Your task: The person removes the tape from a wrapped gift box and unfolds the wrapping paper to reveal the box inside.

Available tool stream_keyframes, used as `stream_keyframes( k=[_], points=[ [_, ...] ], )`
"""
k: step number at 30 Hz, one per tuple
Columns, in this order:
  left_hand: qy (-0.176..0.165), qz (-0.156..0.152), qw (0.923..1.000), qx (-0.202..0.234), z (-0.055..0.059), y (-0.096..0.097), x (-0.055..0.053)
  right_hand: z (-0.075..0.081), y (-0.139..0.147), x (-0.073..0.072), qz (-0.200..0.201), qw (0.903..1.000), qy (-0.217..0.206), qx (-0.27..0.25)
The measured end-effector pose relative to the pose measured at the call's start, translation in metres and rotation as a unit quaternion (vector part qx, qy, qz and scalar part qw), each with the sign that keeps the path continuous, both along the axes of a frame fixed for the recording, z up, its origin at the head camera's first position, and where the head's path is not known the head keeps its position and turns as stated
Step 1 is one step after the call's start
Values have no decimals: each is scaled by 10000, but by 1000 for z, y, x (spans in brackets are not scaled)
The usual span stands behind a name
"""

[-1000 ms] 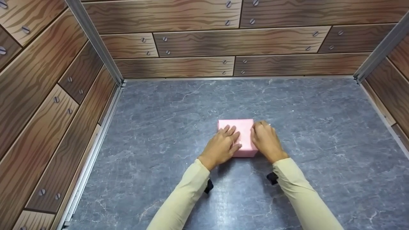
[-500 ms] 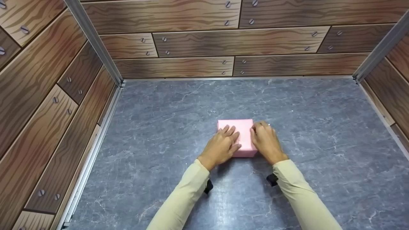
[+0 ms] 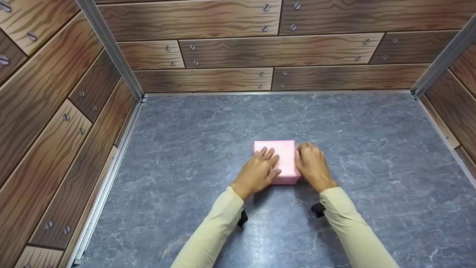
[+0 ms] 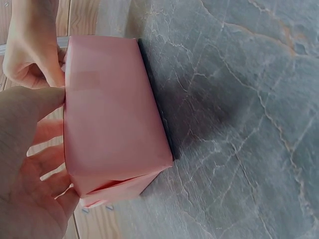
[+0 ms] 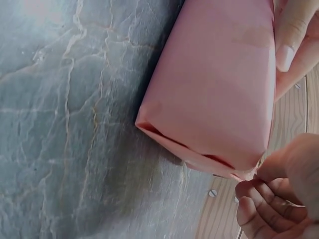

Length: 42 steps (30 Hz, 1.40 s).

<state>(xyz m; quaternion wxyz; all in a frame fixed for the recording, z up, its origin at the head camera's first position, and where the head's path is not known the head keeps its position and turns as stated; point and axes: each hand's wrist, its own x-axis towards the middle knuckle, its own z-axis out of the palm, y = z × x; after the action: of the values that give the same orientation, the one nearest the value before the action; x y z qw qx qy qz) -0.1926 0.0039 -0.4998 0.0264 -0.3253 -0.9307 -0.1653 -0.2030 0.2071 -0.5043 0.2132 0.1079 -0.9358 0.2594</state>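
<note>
A box wrapped in pink paper (image 3: 284,158) sits on the grey marbled surface. My left hand (image 3: 256,171) rests on its top with the fingers spread. In the left wrist view, the left thumb (image 4: 50,99) lies along the box's upper edge. At the box's right end, my right hand (image 3: 313,163) has curled fingers. In the right wrist view, its thumb and forefinger tips meet at the upper corner and pinch the wrapping paper (image 5: 244,173) there. Creased folds with narrow gaps show on the box's end faces. The right fingertips are partly hidden in the head view.
Wood-plank-patterned panels (image 3: 223,50) stand at the back and on both sides, joined by grey metal posts (image 3: 111,48). A metal rail (image 3: 108,182) runs along the left edge of the marbled surface (image 3: 186,130).
My right hand has shifted very slightly to the right along the box's end. The left hand and the box stay where they were; the head view has tilted a little.
</note>
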Motion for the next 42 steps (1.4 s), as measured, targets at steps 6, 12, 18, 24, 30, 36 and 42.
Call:
stream_keyframes(
  k=[6, 12, 18, 24, 30, 36, 42],
  points=[
    [62, 19, 10000, -23, 0, 0, 0, -1, 6, -1, -73, 10000, 51, -13],
    [17, 13, 10000, 20, 0, 1, 0, -2, 14, -1, -217, 9997, -106, 0],
    [-86, 18, 10000, 28, -1, 2, -1, -2, 19, -1, -283, 9993, -241, -16],
    [-149, 9, 9999, 12, -2, 2, -1, -1, 25, 1, -429, 9984, -349, -82],
    [-159, 89, 9998, 43, -1, -1, 0, 2, 32, 2, -400, 9981, -464, -118],
    [-196, 61, 9998, 64, -1, 0, -1, 6, 38, 4, -382, 9971, -644, -127],
    [13, 22, 10000, -63, -1, 1, 0, 13, 39, 6, -284, 9942, -1010, -229]
  ],
)
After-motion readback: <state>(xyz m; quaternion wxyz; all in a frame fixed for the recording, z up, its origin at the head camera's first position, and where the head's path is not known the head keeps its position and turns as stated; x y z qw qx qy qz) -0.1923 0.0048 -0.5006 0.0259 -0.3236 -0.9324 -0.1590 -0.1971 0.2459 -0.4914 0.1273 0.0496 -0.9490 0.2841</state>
